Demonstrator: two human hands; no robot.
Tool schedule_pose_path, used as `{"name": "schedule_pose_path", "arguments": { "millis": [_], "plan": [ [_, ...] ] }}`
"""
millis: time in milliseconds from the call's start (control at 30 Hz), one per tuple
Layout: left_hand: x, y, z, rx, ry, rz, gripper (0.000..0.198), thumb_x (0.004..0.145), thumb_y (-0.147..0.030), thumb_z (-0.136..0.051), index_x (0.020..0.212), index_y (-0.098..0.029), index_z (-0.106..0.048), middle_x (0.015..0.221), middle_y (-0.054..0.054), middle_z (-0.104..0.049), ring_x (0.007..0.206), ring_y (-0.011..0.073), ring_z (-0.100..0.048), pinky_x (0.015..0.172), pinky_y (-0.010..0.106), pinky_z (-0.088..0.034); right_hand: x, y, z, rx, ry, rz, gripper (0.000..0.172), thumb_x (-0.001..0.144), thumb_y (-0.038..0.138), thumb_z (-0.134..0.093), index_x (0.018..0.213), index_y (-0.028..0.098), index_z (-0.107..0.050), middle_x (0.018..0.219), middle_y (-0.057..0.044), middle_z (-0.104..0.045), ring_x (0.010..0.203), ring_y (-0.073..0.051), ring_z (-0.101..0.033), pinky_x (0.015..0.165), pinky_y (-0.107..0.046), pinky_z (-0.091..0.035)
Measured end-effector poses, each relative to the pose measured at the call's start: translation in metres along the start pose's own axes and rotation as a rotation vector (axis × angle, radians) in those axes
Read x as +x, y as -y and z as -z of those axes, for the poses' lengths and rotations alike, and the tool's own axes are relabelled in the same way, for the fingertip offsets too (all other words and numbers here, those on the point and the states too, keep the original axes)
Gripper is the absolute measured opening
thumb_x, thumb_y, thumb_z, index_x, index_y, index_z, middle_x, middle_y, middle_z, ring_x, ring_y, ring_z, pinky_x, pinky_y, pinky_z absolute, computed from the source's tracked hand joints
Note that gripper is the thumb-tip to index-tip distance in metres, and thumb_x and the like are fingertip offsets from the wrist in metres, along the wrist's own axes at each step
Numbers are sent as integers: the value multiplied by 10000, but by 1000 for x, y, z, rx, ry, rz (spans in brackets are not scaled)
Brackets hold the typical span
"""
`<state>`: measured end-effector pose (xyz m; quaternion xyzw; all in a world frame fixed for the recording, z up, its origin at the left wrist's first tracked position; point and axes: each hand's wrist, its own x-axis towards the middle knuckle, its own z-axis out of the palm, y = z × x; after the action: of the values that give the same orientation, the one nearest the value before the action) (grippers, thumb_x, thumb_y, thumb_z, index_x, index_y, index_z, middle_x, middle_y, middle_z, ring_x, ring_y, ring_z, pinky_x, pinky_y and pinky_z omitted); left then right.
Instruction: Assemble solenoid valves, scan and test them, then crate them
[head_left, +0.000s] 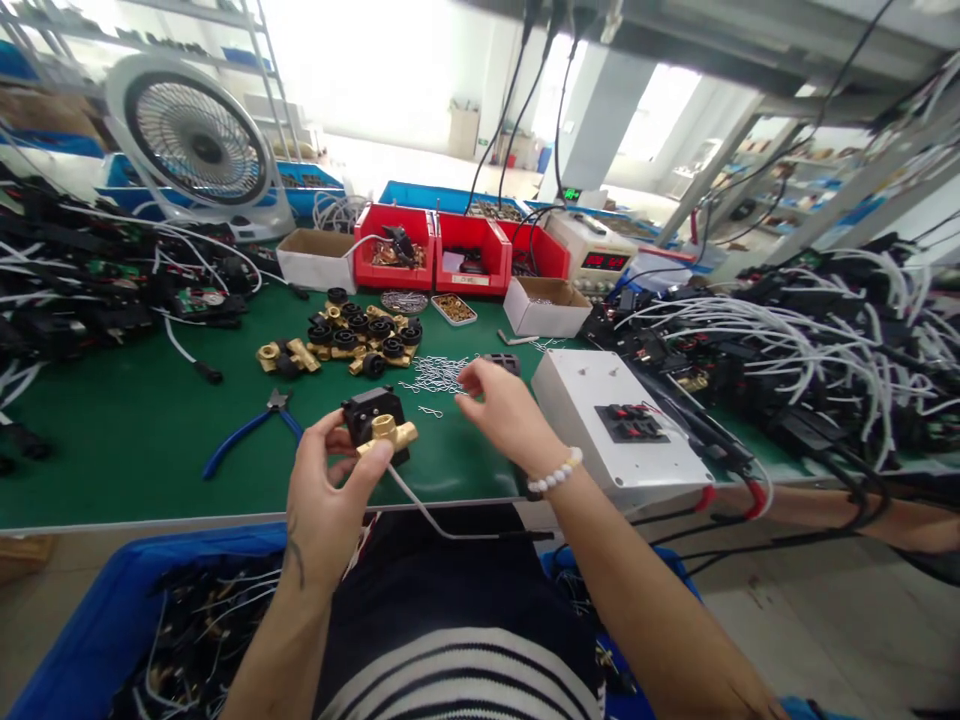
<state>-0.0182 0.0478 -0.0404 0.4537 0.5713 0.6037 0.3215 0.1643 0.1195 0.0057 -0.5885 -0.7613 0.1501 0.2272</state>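
My left hand (334, 480) grips a brass valve (386, 432) joined to a black housing (369, 408), thumb pressed on the brass. From it a white cable (427, 515) trails down past the table's front edge to a black end. My right hand (506, 410) hovers at the right side of a pile of metal hairpin clips (439, 374), fingers curled with the tips close together. Whatever is pinched there, if anything, is too small to make out. One loose clip (430, 411) lies between the hands. A dark ribbed part (502, 362) is partly hidden behind my right hand.
Blue-handled pliers (255, 430) lie left, brass fittings (367, 335) with black caps behind. A grey switch box (615, 420) stands right. Red bins (469, 255), a white carton (546, 308) and a fan (199, 140) line the back. Cabled units (690, 320) heap up at both sides.
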Motion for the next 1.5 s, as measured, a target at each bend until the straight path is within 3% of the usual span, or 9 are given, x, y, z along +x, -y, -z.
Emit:
{"name": "schedule_pose_path", "arguments": {
  "millis": [167, 367, 467, 600, 733, 833, 1033, 1167, 1500],
  "plan": [
    [1, 11, 3, 81, 30, 28, 640, 722, -552, -741, 1186, -140, -586, 1033, 84, -583, 919, 217, -601, 724, 308, -545, 27, 15, -25, -144, 270, 63, 124, 871, -1, -602, 931, 87, -666, 1025, -144, -704, 1016, -239, -655, 926, -385, -501],
    [1, 22, 3, 115, 112, -10, 637, 759, -556, -715, 1247, -174, -569, 1083, 72, -566, 965, 216, -607, 820, 348, -567, 38, 19, -25, -154, 472, 55, 120, 819, 89, -741, 753, 118, -644, 854, -46, -695, 865, -190, -672, 821, -354, -546],
    [2, 21, 1, 112, 130, -33, 613, 739, -520, -739, 1241, -203, -586, 1077, 54, -548, 1012, 218, -598, 847, 342, -582, 26, 15, -22, -82, 378, 32, 95, 810, 45, -681, 756, 109, -636, 866, -113, -702, 896, -219, -666, 809, -327, -510],
    [-5, 16, -2, 127, 161, -122, 594, 742, -468, -759, 1255, -227, -580, 1052, 40, -511, 1042, 213, -586, 807, 307, -606, -4, 7, -14, 90, 202, 24, 159, 1000, 169, -437, 1048, 122, -580, 934, -79, -691, 844, -145, -644, 728, -243, -489],
    [-17, 5, -6, 212, 215, -257, 571, 786, -409, -725, 1305, -244, -554, 1052, 35, -511, 1016, 192, -591, 795, 289, -604, -37, 2, 3, 628, 14, 18, 223, 1003, 376, -507, 1014, 173, -598, 651, 55, -517, 541, -83, -476, 482, -187, -368],
    [-26, -8, -9, 278, 224, -368, 580, 790, -373, -704, 1325, -222, -538, 1066, 41, -519, 1001, 184, -594, 820, 295, -596, -56, 4, 16, 931, -45, 41, 149, 946, 338, -634, 926, 193, -662, 623, 63, -523, 511, -59, -453, 470, -168, -358],
    [-37, -26, -10, 337, 258, -480, 617, 785, -369, -685, 1345, -169, -522, 1108, 70, -534, 999, 184, -598, 862, 316, -576, -75, 15, 33, 871, -6, 123, 132, 976, 178, -571, 1048, 218, -675, 845, 20, -692, 664, -66, -613, 657, -176, -523],
    [-42, -29, -10, 343, 273, -497, 623, 788, -380, -681, 1355, -173, -527, 1109, 67, -526, 969, 177, -587, 871, 306, -564, -79, 20, 40, 749, -25, 134, 68, 967, 182, -601, 976, 220, -657, 866, 31, -688, 679, -69, -615, 637, -167, -508],
    [-45, -29, -9, 318, 286, -531, 644, 788, -361, -699, 1379, -184, -516, 1131, 71, -516, 1006, 194, -570, 895, 314, -546, -77, 30, 58, 370, 39, 282, 159, 929, 47, -618, 870, 189, -658, 866, 34, -665, 819, -79, -618, 757, -159, -469]
  ]
}}
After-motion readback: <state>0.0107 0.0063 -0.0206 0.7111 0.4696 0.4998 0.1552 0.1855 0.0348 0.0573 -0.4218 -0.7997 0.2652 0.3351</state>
